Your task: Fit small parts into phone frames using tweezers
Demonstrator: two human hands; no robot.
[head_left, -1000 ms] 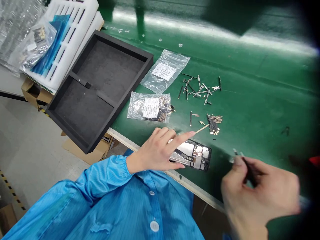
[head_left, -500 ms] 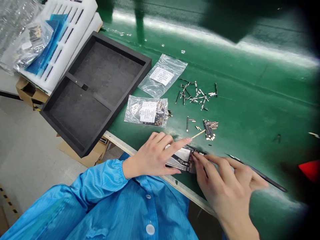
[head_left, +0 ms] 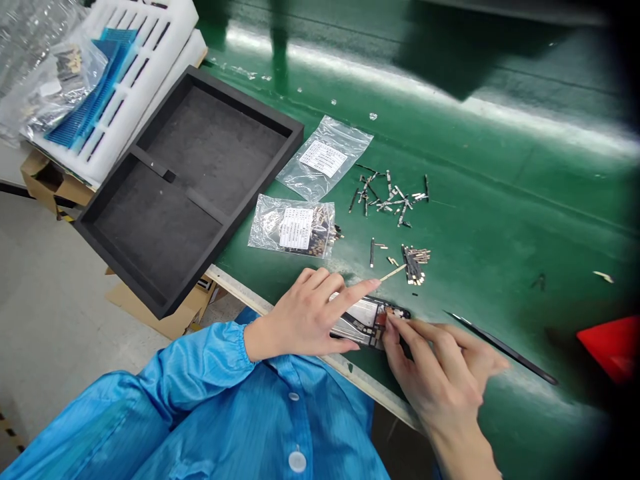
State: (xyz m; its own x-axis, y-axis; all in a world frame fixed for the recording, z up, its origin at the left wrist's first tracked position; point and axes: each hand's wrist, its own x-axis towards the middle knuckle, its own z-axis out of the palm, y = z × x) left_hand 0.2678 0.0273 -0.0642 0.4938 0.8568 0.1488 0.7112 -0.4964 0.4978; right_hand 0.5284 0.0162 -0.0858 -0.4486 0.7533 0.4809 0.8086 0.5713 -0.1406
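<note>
An opened phone (head_left: 364, 311) lies at the table's front edge, its silver battery and small inner parts showing. My left hand (head_left: 309, 319) grips the phone between thumb and fingers across its left end. My right hand (head_left: 443, 368) pinches with thumb and index fingertips over the phone's right end, beside an orange-brown flex piece (head_left: 382, 319). Whatever sits between those fingertips is hidden. Just beyond the phone is a pile of small flex cables (head_left: 414, 265), with a thin pale strip (head_left: 393, 273) reaching from it toward my left index fingertip.
Black tweezers (head_left: 505, 348) lie right of my right hand, near a red object (head_left: 611, 348). Farther back are scattered black-and-silver strips (head_left: 395, 200), a labelled clear bag (head_left: 325, 159) and a bag of small parts (head_left: 293, 227). A black tray (head_left: 200, 127) overhangs the table's left edge.
My right hand has lifted slightly and turned, uncovering more of the phone's right end and the orange-brown piece. My left hand keeps its hold. The whole view has shifted a little.
</note>
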